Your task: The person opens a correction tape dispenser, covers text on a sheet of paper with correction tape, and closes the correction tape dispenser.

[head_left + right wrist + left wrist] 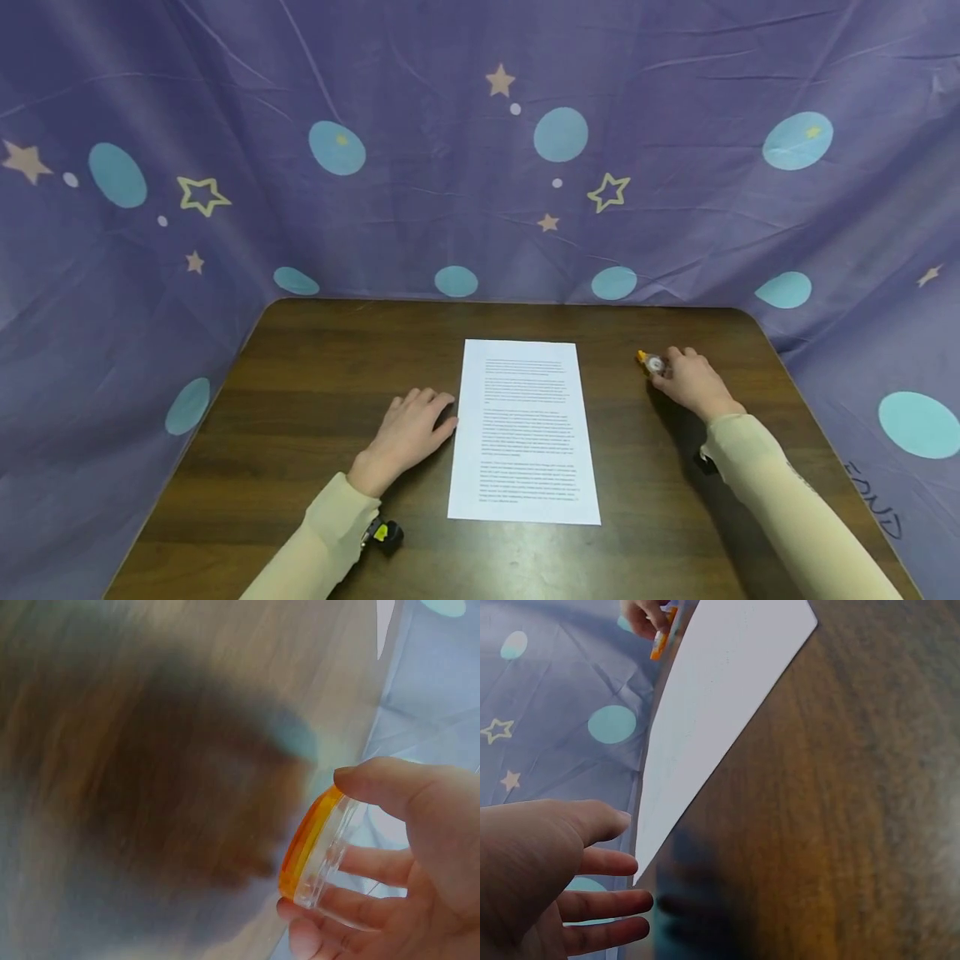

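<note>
A printed sheet of paper (517, 433) lies on the wooden table. Beside its left edge is my left hand (405, 433), fingers spread and relaxed, holding nothing; in the left wrist view this hand (562, 877) has its fingertips near a corner of the sheet (705, 697). To the right of the paper, my right hand (693, 379) pinches a small orange and clear dispenser (655, 364). The right wrist view shows the dispenser (311, 847) between the thumb and fingers of that hand (420, 862), its orange side facing away from the palm.
The brown table (300, 375) reaches back to a purple curtain (420, 208) with stars and blue dots, which also hangs along both sides. A dark wrist strap with a yellow-green patch (382, 532) sits at the left cuff.
</note>
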`<state>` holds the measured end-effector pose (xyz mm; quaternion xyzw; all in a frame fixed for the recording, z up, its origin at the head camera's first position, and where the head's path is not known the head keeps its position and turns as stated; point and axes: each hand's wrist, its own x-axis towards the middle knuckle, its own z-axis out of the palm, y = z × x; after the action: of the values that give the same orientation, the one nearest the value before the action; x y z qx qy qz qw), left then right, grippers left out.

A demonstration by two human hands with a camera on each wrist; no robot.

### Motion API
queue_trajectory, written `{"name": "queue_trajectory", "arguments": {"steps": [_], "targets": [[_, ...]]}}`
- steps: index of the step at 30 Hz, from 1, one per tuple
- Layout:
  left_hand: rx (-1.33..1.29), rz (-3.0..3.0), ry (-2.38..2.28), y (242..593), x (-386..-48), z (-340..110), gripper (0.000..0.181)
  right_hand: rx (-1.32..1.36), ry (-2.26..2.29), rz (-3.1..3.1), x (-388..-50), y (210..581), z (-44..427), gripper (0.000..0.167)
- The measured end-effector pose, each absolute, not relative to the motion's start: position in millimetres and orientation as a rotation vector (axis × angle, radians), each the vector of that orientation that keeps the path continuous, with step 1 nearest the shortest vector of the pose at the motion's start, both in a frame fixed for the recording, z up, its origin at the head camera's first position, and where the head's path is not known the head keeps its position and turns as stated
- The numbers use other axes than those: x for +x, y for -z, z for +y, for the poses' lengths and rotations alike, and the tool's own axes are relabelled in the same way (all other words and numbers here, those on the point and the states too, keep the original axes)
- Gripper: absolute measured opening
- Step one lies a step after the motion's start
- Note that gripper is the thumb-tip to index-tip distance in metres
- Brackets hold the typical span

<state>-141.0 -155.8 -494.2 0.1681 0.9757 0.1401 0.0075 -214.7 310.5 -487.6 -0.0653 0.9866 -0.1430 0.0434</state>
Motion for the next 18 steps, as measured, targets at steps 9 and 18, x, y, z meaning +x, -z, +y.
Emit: {"name": "queue_trajectory", "arguments": {"steps": [9,18], "targets": [[0.528,3.056,-0.438,494.3,-140.4,-157.3,0.038,-0.244,0.440,3.030,-202.3,486.7,299.5,0.040],[0.505,3.052,-0.450,493.0,-141.7,-156.6,0.037,-0.321,0.446,3.090,-195.6,475.5,280.2,0.037]]}}
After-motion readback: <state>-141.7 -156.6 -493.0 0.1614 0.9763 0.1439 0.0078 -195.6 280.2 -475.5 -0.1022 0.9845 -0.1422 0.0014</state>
